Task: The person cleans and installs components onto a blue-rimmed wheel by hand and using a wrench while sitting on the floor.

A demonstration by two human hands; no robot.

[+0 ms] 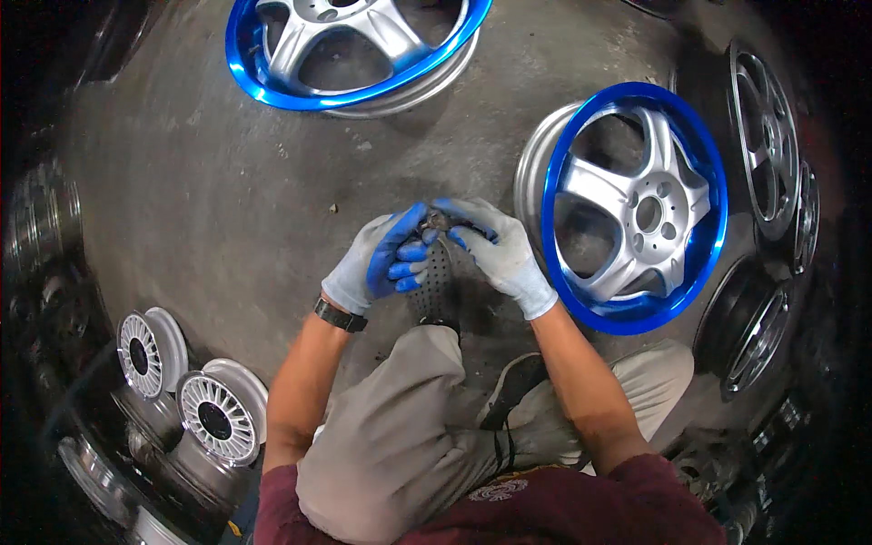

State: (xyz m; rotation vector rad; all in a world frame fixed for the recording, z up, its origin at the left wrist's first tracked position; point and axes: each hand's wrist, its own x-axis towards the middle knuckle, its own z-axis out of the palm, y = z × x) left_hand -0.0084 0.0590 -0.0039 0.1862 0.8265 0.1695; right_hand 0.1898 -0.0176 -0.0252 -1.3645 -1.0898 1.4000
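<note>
A: From the head view, what's held?

B: I see a small dark part [436,221] at center, pinched between my left hand [377,259] and right hand [498,250]. Looks light, rigid; grip its edges.

A: Fingers?

B: Both sets curled closed on it. Blue-rimmed wheel [636,209] at 3 o'clock.

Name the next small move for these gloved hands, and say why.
Probably keep pinching and working the small dark part: the left hand and right hand meet on it, fingertips closed around it, above the floor beside the blue-rimmed wheel.
</note>
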